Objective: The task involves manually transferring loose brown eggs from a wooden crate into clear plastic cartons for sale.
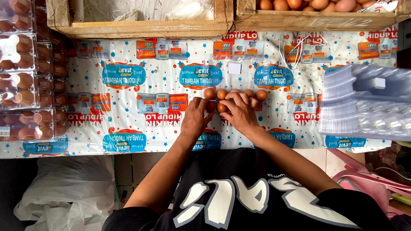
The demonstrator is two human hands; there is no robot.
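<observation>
a person's left hand [196,117] and right hand [239,114] close lightly around brown eggs [237,96] clustered mid-bench [110,103], a step best done with a soft grip, each egg seated before letting go. filled clear egg cartons [0,78] stack at left and empty clear trays [374,105] at right, on a white cover with orange and teal labels; a wooden crate [329,16] of loose eggs sits behind.

I see my left hand [194,118] and right hand [241,114] resting on brown eggs in a clear plastic egg tray [235,99], positioned on the printed white table cover [125,96].
</observation>
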